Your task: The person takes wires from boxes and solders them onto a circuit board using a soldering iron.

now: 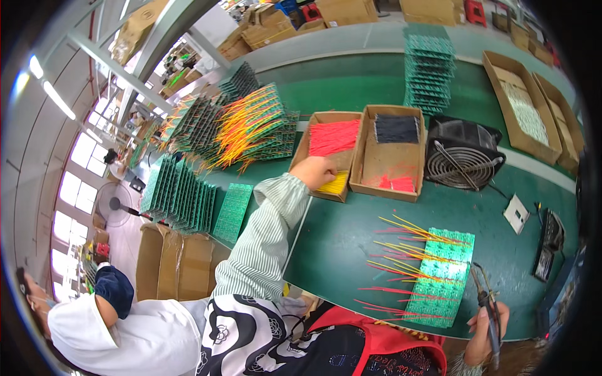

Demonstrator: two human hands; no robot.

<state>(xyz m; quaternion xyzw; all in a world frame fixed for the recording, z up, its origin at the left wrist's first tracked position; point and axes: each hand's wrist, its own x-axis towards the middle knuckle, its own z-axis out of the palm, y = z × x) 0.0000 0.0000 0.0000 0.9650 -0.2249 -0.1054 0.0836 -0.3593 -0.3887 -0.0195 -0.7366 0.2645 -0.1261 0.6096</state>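
Note:
My left hand (315, 172) reaches into a cardboard box (304, 147), its fingers closed and pressed down at the bundle of yellow wires (334, 183). Red wires (335, 136) fill the far part of that box. At the lower right, my right hand (488, 327) grips a soldering iron (484, 299), whose tip points up toward the right edge of a green circuit board panel (446, 276). The panel lies on the bench, with rows of red and yellow wires (395, 250) sticking out to its left.
Another box (387, 156) holds black and red wires. A black fan (465, 153) stands right of it. Stacked boards (429, 69) rise at the back; wired boards (251, 128) and bare panels (179, 194) stand left. A person in white (125, 326) sits at my left.

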